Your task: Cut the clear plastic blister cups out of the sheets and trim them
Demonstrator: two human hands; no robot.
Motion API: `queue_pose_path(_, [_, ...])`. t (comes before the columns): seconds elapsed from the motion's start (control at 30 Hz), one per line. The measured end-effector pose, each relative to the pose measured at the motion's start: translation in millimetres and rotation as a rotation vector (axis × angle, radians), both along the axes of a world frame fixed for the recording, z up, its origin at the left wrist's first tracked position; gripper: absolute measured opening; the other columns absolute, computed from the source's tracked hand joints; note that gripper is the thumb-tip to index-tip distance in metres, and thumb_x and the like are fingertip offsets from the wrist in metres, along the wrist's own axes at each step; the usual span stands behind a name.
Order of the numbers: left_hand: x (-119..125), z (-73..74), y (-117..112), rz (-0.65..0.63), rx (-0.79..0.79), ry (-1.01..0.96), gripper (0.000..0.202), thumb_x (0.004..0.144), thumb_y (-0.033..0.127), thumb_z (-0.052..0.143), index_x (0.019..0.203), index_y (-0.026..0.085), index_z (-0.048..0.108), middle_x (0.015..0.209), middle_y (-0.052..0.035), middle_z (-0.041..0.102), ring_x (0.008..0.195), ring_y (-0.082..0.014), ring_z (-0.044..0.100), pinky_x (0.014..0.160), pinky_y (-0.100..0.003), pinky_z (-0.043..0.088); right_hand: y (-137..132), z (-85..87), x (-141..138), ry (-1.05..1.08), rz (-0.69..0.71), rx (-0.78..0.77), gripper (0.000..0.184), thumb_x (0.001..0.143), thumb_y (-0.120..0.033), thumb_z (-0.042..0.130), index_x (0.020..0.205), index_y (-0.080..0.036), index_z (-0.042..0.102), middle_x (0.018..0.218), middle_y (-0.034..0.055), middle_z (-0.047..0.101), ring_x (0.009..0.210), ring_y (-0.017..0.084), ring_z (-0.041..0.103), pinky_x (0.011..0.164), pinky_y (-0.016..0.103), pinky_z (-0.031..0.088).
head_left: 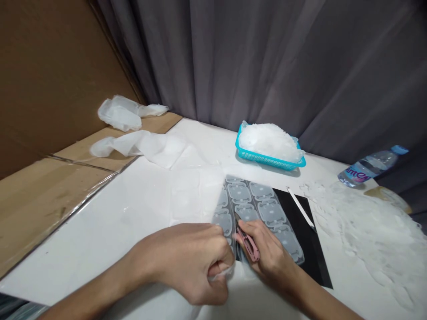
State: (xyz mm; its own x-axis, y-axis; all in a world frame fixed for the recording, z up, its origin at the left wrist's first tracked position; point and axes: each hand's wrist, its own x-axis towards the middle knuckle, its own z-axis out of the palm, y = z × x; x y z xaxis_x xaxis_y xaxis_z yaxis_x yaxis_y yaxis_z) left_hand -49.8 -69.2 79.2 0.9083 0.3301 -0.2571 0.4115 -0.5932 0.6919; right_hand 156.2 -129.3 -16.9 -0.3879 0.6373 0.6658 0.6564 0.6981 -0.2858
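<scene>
My left hand (196, 262) is closed, pinching the near edge of a translucent moulded plastic sheet (263, 209) that carries several rounded shapes. The sheet lies over a black mat (300, 222) on the white table (116, 231). My right hand (270, 253) is wrapped around a small pair of pink snips (248, 244), whose blades point up into the sheet between two rows of shapes. The two hands sit side by side at the table's near edge, almost touching.
A turquoise basket (267, 158) heaped with clear plastic pieces stands behind the sheet. Loose plastic offcuts (373, 235) spread across the right. A water bottle (370, 166) lies at the far right. Cardboard (50, 186) with plastic bags (123, 113) borders the left; a grey curtain (267, 58) hangs behind.
</scene>
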Motion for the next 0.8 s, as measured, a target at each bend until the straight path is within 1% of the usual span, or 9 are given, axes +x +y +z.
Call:
queue_pose_path(0.17, [0.3, -0.6, -1.0, -0.004, 0.002, -0.003, 0.03, 0.055, 0.011, 0.057, 0.052, 0.019, 0.028, 0.044, 0.0084, 0.023, 0.039, -0.0091, 0.01, 0.035, -0.031, 0.012, 5.9, 2.8, -0.7, -0.056, 0.022, -0.008, 0.029, 0.101, -0.011, 0.059, 0.129, -0.005, 0.054, 0.094, 0.0135, 0.07, 0.089, 0.024, 0.07, 0.081, 0.036, 0.062])
queue_pose_path(0.3, [-0.3, 0.8, -0.6, 0.001, -0.011, -0.029, 0.031, 0.055, 0.01, 0.057, 0.051, 0.02, 0.028, 0.043, 0.0086, 0.022, 0.039, -0.0092, 0.01, 0.035, -0.03, 0.011, 7.9, -6.8, 0.7, -0.05, 0.027, -0.046, 0.03, 0.102, -0.011, 0.057, 0.131, -0.006, 0.053, 0.099, 0.0137, 0.07, 0.093, 0.024, 0.069, 0.084, 0.037, 0.062])
queue_pose_path(0.4, [-0.8, 0.8, -0.4, 0.005, -0.007, -0.037, 0.031, 0.055, 0.01, 0.057, 0.052, 0.02, 0.027, 0.043, 0.0086, 0.02, 0.04, -0.0094, 0.009, 0.035, -0.03, 0.012, 8.4, -16.0, 2.4, -0.073, 0.041, -0.081, 0.035, 0.1, -0.007, 0.055, 0.135, -0.006, 0.051, 0.104, 0.0143, 0.069, 0.095, 0.024, 0.068, 0.087, 0.038, 0.061])
queue_pose_path(0.5, [-0.7, -0.6, -0.4, -0.004, 0.003, -0.038, 0.03, 0.056, 0.01, 0.056, 0.052, 0.02, 0.029, 0.044, 0.0087, 0.022, 0.04, -0.0093, 0.009, 0.035, -0.03, 0.013, 9.4, -19.4, 2.8, -0.086, 0.047, -0.084, 0.038, 0.099, -0.004, 0.053, 0.137, -0.005, 0.05, 0.105, 0.0149, 0.068, 0.097, 0.025, 0.067, 0.089, 0.038, 0.06])
queue_pose_path(0.67, [-0.4, -1.8, -0.8, 0.004, 0.0, -0.04, 0.029, 0.054, 0.01, 0.055, 0.052, 0.02, 0.028, 0.044, 0.0085, 0.019, 0.04, -0.0097, 0.008, 0.034, -0.031, 0.011, 11.2, -17.9, 2.1, -0.099, 0.052, -0.071, 0.034, 0.101, -0.005, 0.049, 0.135, -0.006, 0.051, 0.1, 0.013, 0.068, 0.091, 0.023, 0.066, 0.084, 0.036, 0.06])
queue_pose_path(0.8, [-0.4, -0.7, -0.7, -0.008, 0.001, -0.049, 0.029, 0.053, 0.011, 0.055, 0.051, 0.021, 0.028, 0.043, 0.0084, 0.022, 0.039, -0.0094, 0.009, 0.034, -0.029, 0.013, 10.3, -19.3, 3.2, -0.124, 0.042, -0.051, 0.033, 0.101, -0.006, 0.05, 0.134, -0.006, 0.052, 0.098, 0.0124, 0.067, 0.09, 0.023, 0.066, 0.083, 0.036, 0.061])
